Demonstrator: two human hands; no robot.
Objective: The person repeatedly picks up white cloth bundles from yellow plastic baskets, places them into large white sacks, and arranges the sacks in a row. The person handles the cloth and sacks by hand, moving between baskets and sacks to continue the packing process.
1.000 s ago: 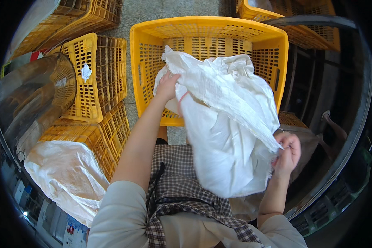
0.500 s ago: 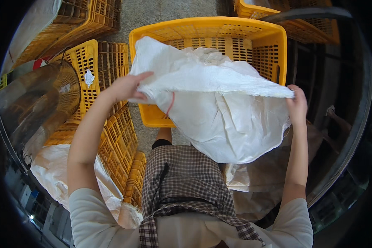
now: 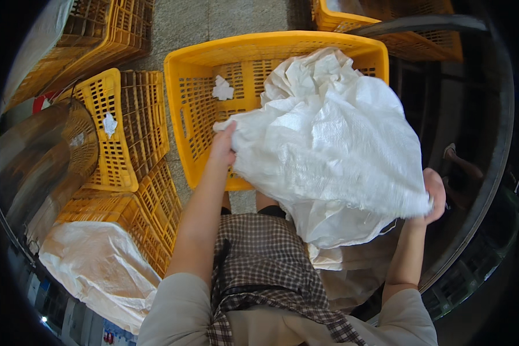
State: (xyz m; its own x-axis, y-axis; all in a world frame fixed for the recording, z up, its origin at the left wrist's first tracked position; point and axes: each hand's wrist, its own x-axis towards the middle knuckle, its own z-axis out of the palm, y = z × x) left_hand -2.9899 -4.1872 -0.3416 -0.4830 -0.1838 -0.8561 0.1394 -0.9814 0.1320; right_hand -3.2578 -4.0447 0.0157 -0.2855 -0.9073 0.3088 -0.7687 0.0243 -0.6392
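A: Left hand (image 3: 223,145) pinches one corner of the white woven sack (image 3: 334,144); right hand (image 3: 433,195) is closed on the opposite corner. The sack hangs over the yellow crate (image 3: 184,109).

B: Advice: keep both corners level and taut so it spreads flat.

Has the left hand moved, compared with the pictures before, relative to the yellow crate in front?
Yes. The left hand, gripping the white sack, was beyond the near-left corner of the yellow crate half a second ago; now it is over that crate's near wall, further right.
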